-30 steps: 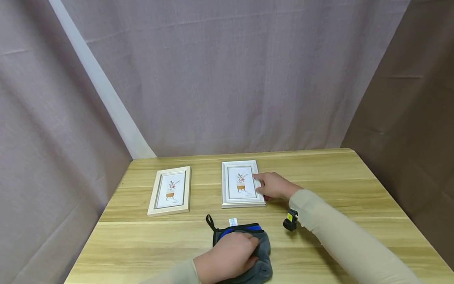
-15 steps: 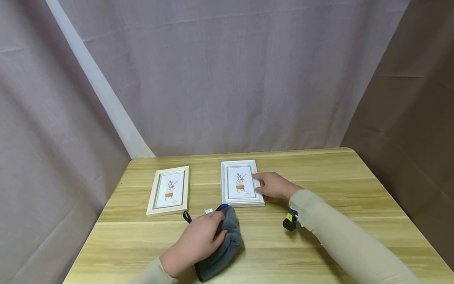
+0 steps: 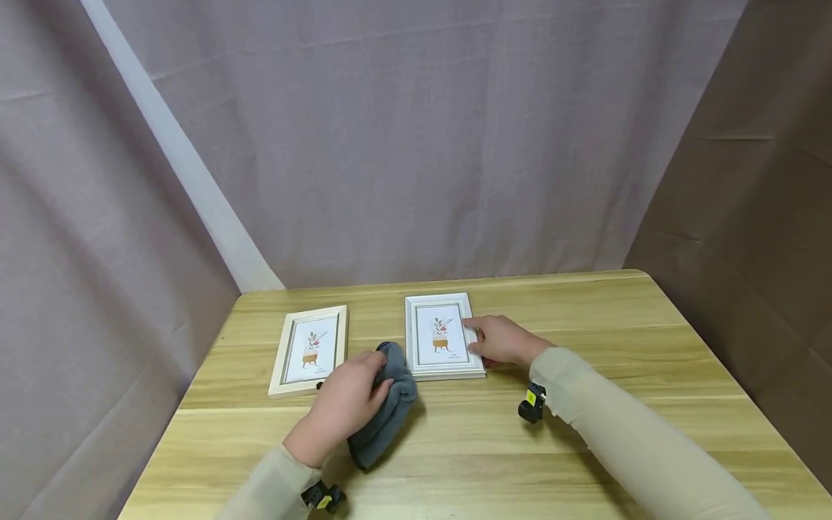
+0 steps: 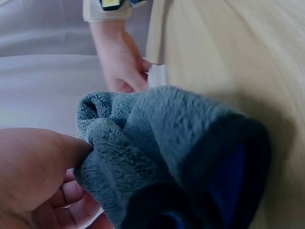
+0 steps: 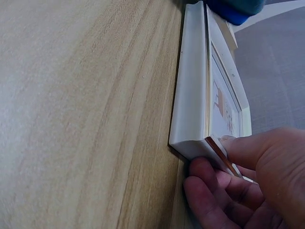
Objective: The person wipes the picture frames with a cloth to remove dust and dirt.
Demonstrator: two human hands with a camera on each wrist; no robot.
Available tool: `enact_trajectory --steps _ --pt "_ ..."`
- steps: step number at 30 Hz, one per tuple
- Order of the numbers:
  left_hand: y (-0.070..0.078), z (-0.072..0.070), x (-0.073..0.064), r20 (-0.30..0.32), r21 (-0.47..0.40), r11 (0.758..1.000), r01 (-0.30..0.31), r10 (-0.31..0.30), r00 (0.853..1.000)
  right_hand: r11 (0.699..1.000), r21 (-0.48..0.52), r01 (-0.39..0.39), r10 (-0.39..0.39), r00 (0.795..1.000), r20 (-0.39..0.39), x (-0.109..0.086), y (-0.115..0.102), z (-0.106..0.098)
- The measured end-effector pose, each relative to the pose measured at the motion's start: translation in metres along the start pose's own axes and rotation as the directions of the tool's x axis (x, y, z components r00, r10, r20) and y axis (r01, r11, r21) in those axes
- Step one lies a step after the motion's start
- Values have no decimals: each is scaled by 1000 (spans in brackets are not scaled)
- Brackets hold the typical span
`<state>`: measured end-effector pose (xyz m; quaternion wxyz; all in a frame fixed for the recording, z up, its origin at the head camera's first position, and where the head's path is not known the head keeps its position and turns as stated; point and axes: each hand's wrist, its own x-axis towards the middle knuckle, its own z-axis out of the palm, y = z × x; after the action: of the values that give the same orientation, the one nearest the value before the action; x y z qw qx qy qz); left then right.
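A grey plush cleaning mitt (image 3: 385,422) with dark trim and a blue inside hangs from my left hand (image 3: 344,396). Thumb and fingers pinch its fabric in the left wrist view, where the mitt (image 4: 152,138) gapes at one end. It is beside the lower left corner of a white picture frame (image 3: 442,336) lying face up; whether they touch, I cannot tell. My right hand (image 3: 510,341) grips that frame's right edge, thumb on the front and fingers against the side, as the right wrist view shows on the frame (image 5: 190,95). The mitt's hanging loop is mostly hidden.
A cream picture frame (image 3: 341,354) with the same flower-pot print lies to the left, its lower right corner behind my left hand. The wooden table (image 3: 552,462) ends at the back against a grey curtain (image 3: 403,144). Small wrist cameras (image 3: 533,403) sit on both sleeves.
My left hand has carried the mitt from the table's front, up and leftward, to the gap between the two frames. The right hand and the white frame stay in place.
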<state>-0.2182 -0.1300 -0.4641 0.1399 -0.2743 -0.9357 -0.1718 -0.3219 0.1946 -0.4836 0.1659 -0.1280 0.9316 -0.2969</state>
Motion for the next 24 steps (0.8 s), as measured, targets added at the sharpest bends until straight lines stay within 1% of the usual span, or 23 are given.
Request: enact_trajectory --steps 5,7,10,14,18,21,24 --pt "-1 20 8 58 15 1000 -5 4 998 1000 2 18 -18 1000 6 -3 -1 1" --pt "-1 26 11 78 21 1000 -5 3 997 1000 8 12 -12 1000 5 -4 -1 1" --pt "0 33 16 92 30 999 -12 10 996 1000 15 5 -5 1000 -1 -6 -2 0" --pt "0 37 19 109 19 999 -28 26 994 1000 14 7 -7 1000 2 -5 -2 0" --pt "1 39 20 115 37 996 -77 72 991 999 -18 37 -37 999 10 -3 -1 0" --pt "1 40 22 103 61 991 -119 112 988 997 -53 59 -58 998 15 -1 -1 -1" --pt "2 41 25 93 74 988 -135 128 987 997 -64 52 -50 998 23 0 -1 -2"
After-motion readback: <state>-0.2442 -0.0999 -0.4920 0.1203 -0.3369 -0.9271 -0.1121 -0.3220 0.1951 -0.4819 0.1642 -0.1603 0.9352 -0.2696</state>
